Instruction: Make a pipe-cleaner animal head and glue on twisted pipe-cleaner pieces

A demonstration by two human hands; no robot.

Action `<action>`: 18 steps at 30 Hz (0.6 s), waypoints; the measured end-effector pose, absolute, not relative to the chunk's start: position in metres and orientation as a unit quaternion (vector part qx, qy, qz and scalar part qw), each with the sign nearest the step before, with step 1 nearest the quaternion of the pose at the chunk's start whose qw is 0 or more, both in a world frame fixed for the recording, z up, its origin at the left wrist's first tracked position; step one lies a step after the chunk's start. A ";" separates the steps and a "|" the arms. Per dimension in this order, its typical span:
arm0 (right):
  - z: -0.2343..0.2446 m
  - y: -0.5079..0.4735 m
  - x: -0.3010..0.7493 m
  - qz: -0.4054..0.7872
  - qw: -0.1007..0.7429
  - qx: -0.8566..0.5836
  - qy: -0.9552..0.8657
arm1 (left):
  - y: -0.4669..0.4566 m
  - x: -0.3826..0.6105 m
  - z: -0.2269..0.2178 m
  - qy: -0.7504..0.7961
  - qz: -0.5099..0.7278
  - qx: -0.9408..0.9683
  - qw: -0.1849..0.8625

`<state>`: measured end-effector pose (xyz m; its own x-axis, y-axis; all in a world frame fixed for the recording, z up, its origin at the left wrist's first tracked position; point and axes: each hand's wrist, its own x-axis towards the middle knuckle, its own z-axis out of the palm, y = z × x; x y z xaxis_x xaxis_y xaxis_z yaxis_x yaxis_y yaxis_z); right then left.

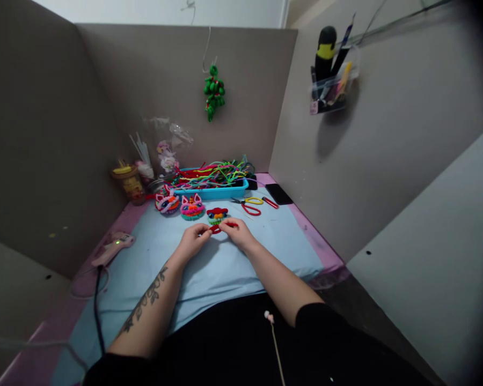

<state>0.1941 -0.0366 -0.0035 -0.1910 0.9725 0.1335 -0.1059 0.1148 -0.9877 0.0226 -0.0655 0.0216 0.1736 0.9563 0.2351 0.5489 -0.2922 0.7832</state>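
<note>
Between both hands is a red pipe cleaner (215, 229), bent into a small loop. My left hand (197, 236) pinches its left side with thumb and forefinger. The right side is pinched by my right hand (234, 231), and a bit of red shows past those fingers. Just beyond the hands sits a fuzzy figure (217, 215) with a red top, an orange middle and a green base. To its left stand two more fuzzy figures with pink ears, a pink and orange one (192, 207) and a pink and purple one (167, 202).
A blue tray (211, 193) full of coloured pipe cleaners stands at the back. Scissors (251, 210), pliers (253, 201) and a phone (278, 194) lie to the right. A pink glue gun (113, 249) with a cord rests on the left. Partition walls enclose the table.
</note>
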 end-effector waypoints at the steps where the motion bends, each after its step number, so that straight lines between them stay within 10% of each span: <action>1: -0.004 -0.036 0.194 0.528 0.506 -0.391 -0.559 | -0.066 0.023 0.022 0.528 0.370 0.708 0.288; 18: 0.005 -0.046 0.189 0.515 0.527 -0.413 -0.535 | -0.066 0.026 0.004 0.485 0.440 0.731 0.193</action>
